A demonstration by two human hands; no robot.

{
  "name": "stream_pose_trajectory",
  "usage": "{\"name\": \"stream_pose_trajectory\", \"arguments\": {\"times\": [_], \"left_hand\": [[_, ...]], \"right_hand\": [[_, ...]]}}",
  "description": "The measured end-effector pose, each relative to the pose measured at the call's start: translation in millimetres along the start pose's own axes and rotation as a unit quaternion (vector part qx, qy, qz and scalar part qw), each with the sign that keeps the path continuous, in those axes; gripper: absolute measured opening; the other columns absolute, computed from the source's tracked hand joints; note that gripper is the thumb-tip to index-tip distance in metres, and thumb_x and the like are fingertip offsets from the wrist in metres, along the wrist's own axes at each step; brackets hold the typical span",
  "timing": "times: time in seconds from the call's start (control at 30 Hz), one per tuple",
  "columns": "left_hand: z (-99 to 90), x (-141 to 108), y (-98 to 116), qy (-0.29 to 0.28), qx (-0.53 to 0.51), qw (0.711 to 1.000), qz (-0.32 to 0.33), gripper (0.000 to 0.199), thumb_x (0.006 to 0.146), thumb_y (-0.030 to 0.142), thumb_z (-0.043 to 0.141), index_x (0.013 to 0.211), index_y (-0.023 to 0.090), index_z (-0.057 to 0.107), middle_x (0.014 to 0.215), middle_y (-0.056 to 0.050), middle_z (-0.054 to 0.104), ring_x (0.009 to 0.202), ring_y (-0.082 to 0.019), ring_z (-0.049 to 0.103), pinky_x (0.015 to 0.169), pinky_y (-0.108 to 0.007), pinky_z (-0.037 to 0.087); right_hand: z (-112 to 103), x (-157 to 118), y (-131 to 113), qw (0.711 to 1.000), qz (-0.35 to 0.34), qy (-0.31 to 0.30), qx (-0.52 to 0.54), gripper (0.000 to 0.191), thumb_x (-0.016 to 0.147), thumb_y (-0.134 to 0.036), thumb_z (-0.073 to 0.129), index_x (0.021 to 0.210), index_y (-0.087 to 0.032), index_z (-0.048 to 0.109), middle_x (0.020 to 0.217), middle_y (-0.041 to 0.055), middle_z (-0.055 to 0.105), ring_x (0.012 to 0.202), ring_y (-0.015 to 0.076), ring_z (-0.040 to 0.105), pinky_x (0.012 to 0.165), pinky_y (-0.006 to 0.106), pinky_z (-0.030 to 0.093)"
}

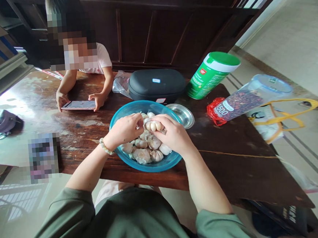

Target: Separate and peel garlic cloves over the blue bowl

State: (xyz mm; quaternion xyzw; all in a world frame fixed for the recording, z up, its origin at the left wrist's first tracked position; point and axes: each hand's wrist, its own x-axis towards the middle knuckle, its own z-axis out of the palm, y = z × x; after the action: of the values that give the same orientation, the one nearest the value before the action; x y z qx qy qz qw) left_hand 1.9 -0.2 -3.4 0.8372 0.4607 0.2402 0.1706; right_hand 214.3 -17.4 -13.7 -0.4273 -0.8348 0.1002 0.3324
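- Over the blue plastic bowl (149,168) on the wooden table (232,172), my left hand (124,129) and right hand (173,134) meet
- right fingers (159,120) pinching a garlic bulb (152,126), left fingers (138,122) curled against it
- more garlic cloves (142,153) piled in the bowl below

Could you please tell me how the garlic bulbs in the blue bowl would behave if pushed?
These garlic bulbs look rounded, so would probably roll. Their papery skins suggest they are light and somewhat slippery. The wall of the blue plastic bowl would likely stop them rolling far.
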Motion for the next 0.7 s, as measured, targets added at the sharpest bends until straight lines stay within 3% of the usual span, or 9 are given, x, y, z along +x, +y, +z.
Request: {"name": "stream_pose_trajectory", "arguments": {"times": [0.1, 0.2, 0.4, 0.7], "left_hand": [[-3.1, -0.5, 2.1, 0.049, -0.081, 0.995, 0.033, 0.012, 0.081, 0.015, 0.054, 0.093, 0.016, 0.058, 0.086, -0.003, 0.065, 0.070, -0.013, 0.059, 0.067, -0.025, 0.046], [-6.0, -1.0, 3.6, 0.048, -0.132, 0.987, 0.073, 0.014, 0.085, 0.019, 0.056, 0.097, 0.016, 0.061, 0.088, -0.003, 0.066, 0.074, -0.013, 0.061, 0.071, -0.025, 0.049], [-5.6, -2.6, 4.1, 0.033, -0.101, 0.990, 0.092, 0.022, 0.088, 0.026, 0.059, 0.106, 0.015, 0.067, 0.095, -0.005, 0.066, 0.079, -0.014, 0.063, 0.077, -0.027, 0.050], [-5.1, -0.5, 2.6, 0.055, -0.080, 0.990, 0.099, 0.025, 0.095, 0.030, 0.051, 0.099, 0.014, 0.069, 0.091, -0.007, 0.068, 0.078, -0.014, 0.062, 0.074, -0.026, 0.049]], "right_hand": [[0.3, -0.2, 0.6, 1.000, 0.002, -0.002, -0.005, 0.030, 0.086, -0.017, 0.061, 0.115, -0.024, 0.060, 0.119, 0.0081, 0.069, 0.114, 0.0260, 0.066, 0.096, 0.044, 0.056], [0.3, -0.3, 0.8, 1.000, 0.005, -0.004, -0.008, 0.033, 0.085, -0.014, 0.058, 0.116, -0.024, 0.060, 0.121, 0.0080, 0.069, 0.113, 0.0261, 0.066, 0.096, 0.044, 0.056], [0.1, -0.2, 0.5, 1.000, -0.002, 0.001, -0.014, 0.034, 0.084, -0.013, 0.057, 0.116, -0.022, 0.061, 0.120, 0.0084, 0.069, 0.112, 0.0264, 0.067, 0.092, 0.044, 0.057], [1.1, 0.3, 3.2, 1.000, -0.016, 0.008, -0.020, 0.035, 0.082, -0.012, 0.059, 0.115, -0.023, 0.062, 0.119, 0.0097, 0.070, 0.109, 0.0280, 0.068, 0.092, 0.046, 0.057]]}}
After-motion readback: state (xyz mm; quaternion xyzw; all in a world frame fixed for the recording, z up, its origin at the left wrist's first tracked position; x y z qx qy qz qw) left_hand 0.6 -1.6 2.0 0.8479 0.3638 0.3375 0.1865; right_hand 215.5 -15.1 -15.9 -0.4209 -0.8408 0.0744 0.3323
